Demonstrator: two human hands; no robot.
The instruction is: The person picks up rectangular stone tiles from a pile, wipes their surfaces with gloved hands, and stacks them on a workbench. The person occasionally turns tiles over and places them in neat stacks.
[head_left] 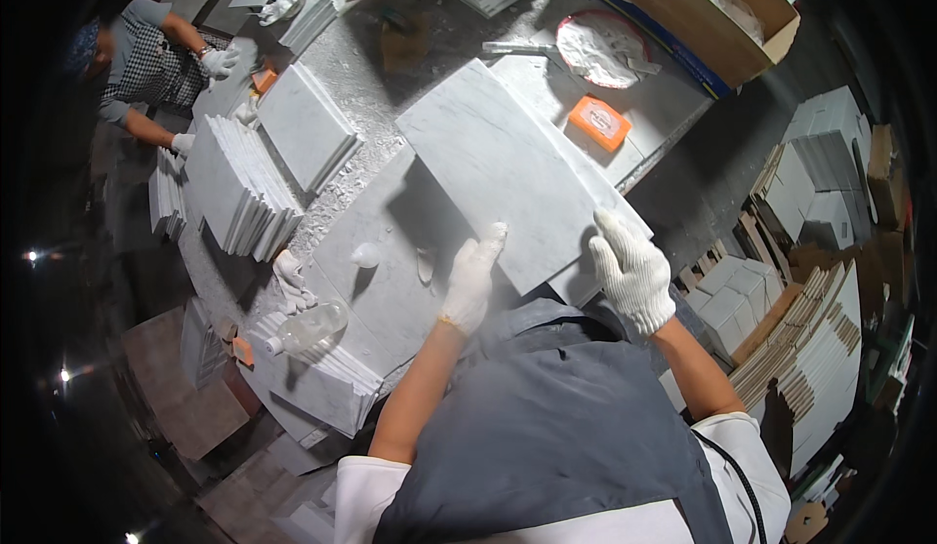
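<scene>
A pale, grey-veined slab (508, 163) is being touched at its near end by two white-gloved hands, directly in front of the wearer's dark apron (576, 427). The left hand (471, 281) is being held at the slab's left edge and the right hand (634, 276) at its right, apart from each other; whether the fingers are being closed underneath cannot be told. Beyond the slab's right edge, space is being taken up by an orange block (599, 122), a red-rimmed bowl (597, 44) of white material and a cardboard box (722, 7). The left side is being crowded by a slab stack (229, 188), a crumpled white cloth (292, 281) and a clear bottle (310, 327) lying on its side. At the upper left, gloved hands are being held near other slabs by a co-worker (132, 66). A pale printed mark is being displayed on the orange block's top, too small to be read.
</scene>
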